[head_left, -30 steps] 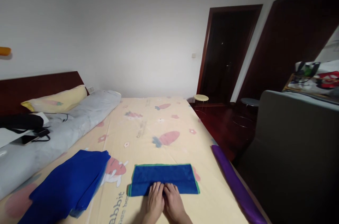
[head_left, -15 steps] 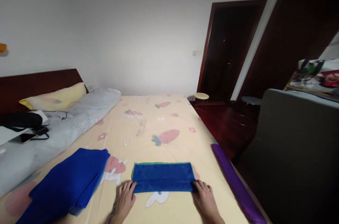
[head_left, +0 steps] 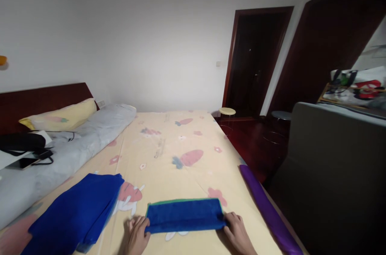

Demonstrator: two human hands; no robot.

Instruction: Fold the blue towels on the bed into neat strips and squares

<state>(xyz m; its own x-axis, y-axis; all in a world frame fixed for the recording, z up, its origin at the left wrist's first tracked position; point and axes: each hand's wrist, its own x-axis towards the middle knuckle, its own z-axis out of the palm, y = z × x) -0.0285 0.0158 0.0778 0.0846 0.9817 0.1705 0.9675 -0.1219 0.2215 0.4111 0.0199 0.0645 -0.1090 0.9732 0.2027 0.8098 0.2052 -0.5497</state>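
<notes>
Patterned bedsheet point(head_left: 157, 146) spans mid-view, dark door point(head_left: 247, 62) at 2 o'clock. Folded blue cloth point(head_left: 184, 214) w/ green edging is at 6 o'clock, on the sheet. L hand point(head_left: 138, 234) has fingers narrow, gripping cloth's 9 o'clock end; R hand point(head_left: 238, 233) ditto, 3 o'clock end. Darker-blue fabric pile point(head_left: 75, 210) approx 8 o'clock, purple roll point(head_left: 268, 206) btwn 4 & 5.

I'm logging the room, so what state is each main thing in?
Green-edged towel: folded into a strip, gripped at both ends
Left hand: closed on the towel's left end
Right hand: closed on its right end
Blue sheet: loosely folded, lying on the bed
Purple roll: lying along the bed's edge
Grey quilt: bunched into a long roll
Door: looks shut
Yellow stool: upright
Grey stool: upright
</notes>
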